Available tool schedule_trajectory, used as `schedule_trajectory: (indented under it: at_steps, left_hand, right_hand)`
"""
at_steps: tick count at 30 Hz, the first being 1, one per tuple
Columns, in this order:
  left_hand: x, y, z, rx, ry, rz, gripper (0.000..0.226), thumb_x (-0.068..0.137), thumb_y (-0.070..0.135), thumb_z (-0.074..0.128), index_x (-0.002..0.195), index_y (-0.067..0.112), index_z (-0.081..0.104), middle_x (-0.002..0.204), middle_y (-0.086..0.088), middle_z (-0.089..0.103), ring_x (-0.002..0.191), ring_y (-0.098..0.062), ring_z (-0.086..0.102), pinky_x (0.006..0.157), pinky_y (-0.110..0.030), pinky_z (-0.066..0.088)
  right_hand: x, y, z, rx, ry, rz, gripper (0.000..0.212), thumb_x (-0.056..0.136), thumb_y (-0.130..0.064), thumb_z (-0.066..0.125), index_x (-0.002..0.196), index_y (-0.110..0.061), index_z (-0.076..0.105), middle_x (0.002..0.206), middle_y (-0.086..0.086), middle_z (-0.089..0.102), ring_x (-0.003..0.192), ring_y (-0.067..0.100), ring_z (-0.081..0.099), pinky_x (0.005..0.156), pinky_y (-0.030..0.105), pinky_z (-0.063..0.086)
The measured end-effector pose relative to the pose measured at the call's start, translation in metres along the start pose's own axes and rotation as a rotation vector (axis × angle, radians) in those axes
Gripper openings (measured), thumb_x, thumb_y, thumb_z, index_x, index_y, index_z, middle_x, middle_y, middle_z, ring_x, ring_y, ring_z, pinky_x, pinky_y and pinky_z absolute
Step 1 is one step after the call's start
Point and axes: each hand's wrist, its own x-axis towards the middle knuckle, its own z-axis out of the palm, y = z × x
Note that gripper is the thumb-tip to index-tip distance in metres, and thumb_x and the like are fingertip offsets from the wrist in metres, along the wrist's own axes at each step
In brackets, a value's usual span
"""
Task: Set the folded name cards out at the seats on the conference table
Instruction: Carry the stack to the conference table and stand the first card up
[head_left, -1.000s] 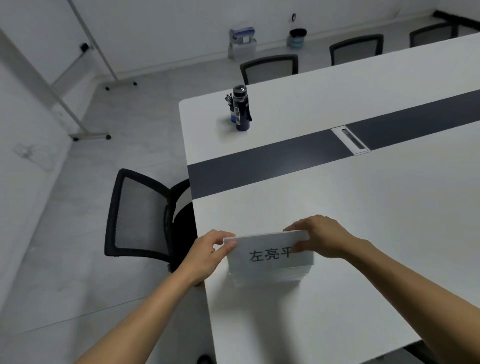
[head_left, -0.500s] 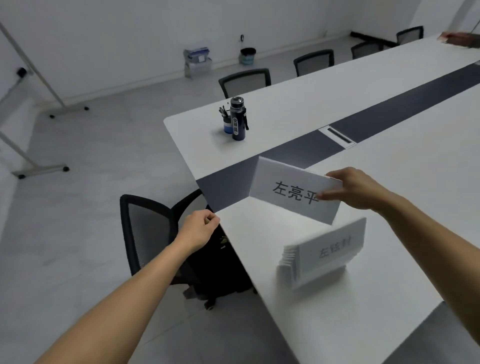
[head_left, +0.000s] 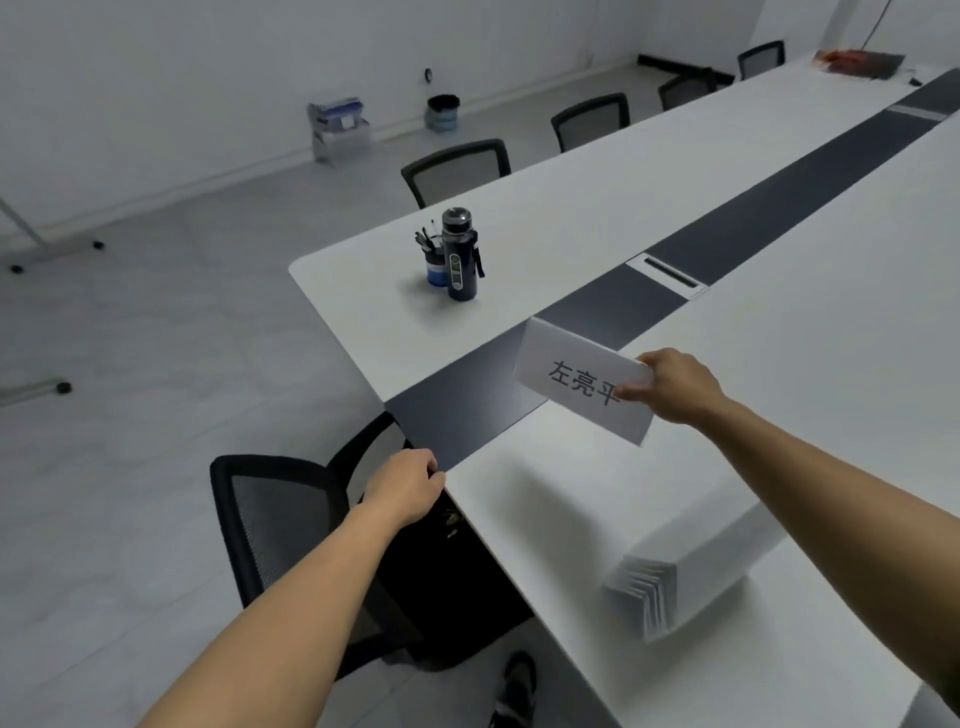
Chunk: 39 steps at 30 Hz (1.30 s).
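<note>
My right hand (head_left: 672, 384) pinches one white folded name card (head_left: 576, 379) with black characters by its right end and holds it above the conference table (head_left: 779, 322), over the edge of the dark centre strip (head_left: 467, 410). A stack of several more folded name cards (head_left: 691, 577) lies on the table near the front edge, below my right forearm. My left hand (head_left: 408, 486) rests against the table's end edge with fingers curled and nothing in it.
A black mesh chair (head_left: 280, 519) stands at the table's end beside my left hand. A dark water bottle (head_left: 460, 254) and a pen cup (head_left: 431, 260) stand near the far corner. More chairs (head_left: 457, 169) line the far side. A cable hatch (head_left: 667, 273) sits in the strip.
My right hand lifted the top card off the stack and carried it toward the dark strip. My left hand let go of the stack and moved to the table's end edge.
</note>
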Motion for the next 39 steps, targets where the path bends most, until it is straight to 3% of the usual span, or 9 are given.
schedule_trajectory:
  at_steps: [7,12,17,22,25,28,33,36,39]
  left_hand:
    - [0.110,-0.007,0.017,0.173,-0.143,-0.005,0.038,0.097,0.038,0.044,0.125,0.013,0.050,0.126,-0.009,0.046,0.113,-0.028,0.049,0.092,-0.041,0.047]
    - [0.179,0.006,0.031,0.217,-0.120,0.040,0.048,0.099,0.040,0.040,0.139,0.014,0.040,0.139,-0.010,0.039,0.126,-0.029,0.040,0.102,-0.041,0.039]
    - [0.236,0.016,0.049,0.265,-0.087,0.098,0.058,0.101,0.043,0.033,0.150,0.013,0.023,0.158,-0.016,0.015,0.147,-0.032,0.012,0.116,-0.043,0.023]
    - [0.279,0.017,0.073,0.275,-0.156,0.057,0.073,0.099,0.056,0.021,0.154,0.015,-0.002,0.160,-0.020,-0.007,0.147,-0.040,-0.006,0.120,-0.051,0.008]
    - [0.278,0.004,0.093,0.352,-0.091,0.089,0.077,0.096,0.061,0.009,0.151,0.013,-0.016,0.158,-0.023,-0.016,0.145,-0.043,-0.013,0.119,-0.055,0.000]
    - [0.278,-0.008,0.106,0.350,0.011,0.125,0.078,0.093,0.063,0.005,0.151,0.012,-0.006,0.159,-0.024,-0.003,0.146,-0.044,-0.003,0.118,-0.057,0.004]
    - [0.282,-0.013,0.114,0.356,0.070,0.132,0.078,0.093,0.063,0.016,0.153,0.013,0.011,0.158,-0.023,0.010,0.147,-0.041,0.005,0.117,-0.057,0.011]
    - [0.282,-0.015,0.115,0.358,0.086,0.134,0.077,0.093,0.063,0.019,0.153,0.014,0.014,0.159,-0.022,0.011,0.148,-0.039,0.005,0.118,-0.056,0.012]
    - [0.282,-0.016,0.116,0.352,0.099,0.138,0.077,0.092,0.062,0.019,0.153,0.015,0.017,0.159,-0.021,0.012,0.148,-0.038,0.006,0.118,-0.056,0.012]
  right_hand:
    - [0.109,0.005,0.056,0.035,0.022,0.125,0.031,0.083,-0.040,0.071,0.109,-0.022,0.068,0.089,0.000,0.064,0.079,0.022,0.060,0.059,0.029,0.045]
    - [0.161,0.016,0.086,0.066,0.028,0.192,0.029,0.087,-0.039,0.067,0.112,-0.023,0.067,0.102,0.002,0.070,0.083,0.023,0.061,0.067,0.033,0.051]
    - [0.192,0.028,0.109,0.098,0.060,0.258,0.031,0.088,-0.041,0.066,0.113,-0.023,0.066,0.105,0.003,0.070,0.085,0.024,0.061,0.069,0.034,0.051]
    - [0.205,0.043,0.123,0.154,0.086,0.318,0.034,0.086,-0.038,0.069,0.117,-0.024,0.066,0.107,0.003,0.070,0.093,0.026,0.062,0.072,0.033,0.047]
    - [0.209,0.049,0.128,0.184,0.087,0.328,0.035,0.085,-0.038,0.070,0.118,-0.026,0.066,0.109,0.001,0.070,0.097,0.025,0.061,0.074,0.032,0.044]
    - [0.215,0.055,0.133,0.167,0.067,0.348,0.043,0.083,-0.042,0.070,0.123,-0.028,0.062,0.116,0.000,0.068,0.106,0.024,0.060,0.077,0.032,0.044]
    - [0.214,0.050,0.127,0.061,0.129,0.330,0.079,0.081,-0.059,0.066,0.147,-0.028,0.035,0.140,0.006,0.050,0.126,0.028,0.048,0.100,0.043,0.042]
    - [0.220,0.046,0.125,-0.078,0.106,0.283,0.075,0.085,-0.059,0.060,0.147,-0.028,0.034,0.143,0.005,0.049,0.126,0.029,0.047,0.100,0.043,0.039]
    - [0.226,0.046,0.130,-0.095,0.036,0.301,0.055,0.093,-0.053,0.052,0.142,-0.031,0.042,0.135,0.003,0.055,0.119,0.028,0.053,0.089,0.039,0.042]
